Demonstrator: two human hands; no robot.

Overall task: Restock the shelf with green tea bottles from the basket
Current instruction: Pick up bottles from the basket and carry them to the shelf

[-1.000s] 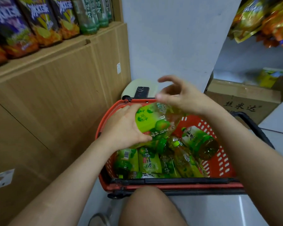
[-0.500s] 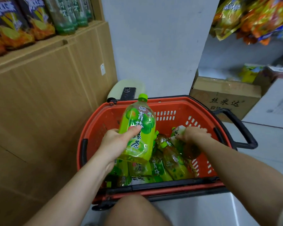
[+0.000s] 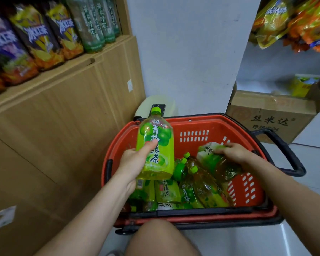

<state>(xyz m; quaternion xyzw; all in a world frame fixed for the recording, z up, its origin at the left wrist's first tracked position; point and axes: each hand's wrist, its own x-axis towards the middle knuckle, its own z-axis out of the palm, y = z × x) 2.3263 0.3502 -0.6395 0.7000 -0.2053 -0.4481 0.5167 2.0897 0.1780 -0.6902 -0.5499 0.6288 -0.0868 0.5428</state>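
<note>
A red plastic basket (image 3: 196,124) sits on the floor in front of me, holding several green tea bottles (image 3: 198,189) lying on their sides. My left hand (image 3: 135,161) grips one green tea bottle (image 3: 156,145) upright above the basket's left side, its green cap at the top. My right hand (image 3: 236,154) is wrapped over a second bottle (image 3: 216,161) that lies tilted at the basket's right side. The wooden shelf (image 3: 66,69) is up to the left, with dark tea bottles (image 3: 96,23) standing at its right end.
Purple and yellow iced tea bottles (image 3: 35,37) fill the shelf's left part. A cardboard box (image 3: 270,115) stands behind the basket on the right, snack bags (image 3: 294,21) hang above it. A white stool with a phone (image 3: 158,108) sits behind the basket. My knee (image 3: 161,237) is at the bottom.
My left hand has turned its bottle upright and lifted it over the basket. My right hand has dropped from that bottle down onto another bottle at the basket's right.
</note>
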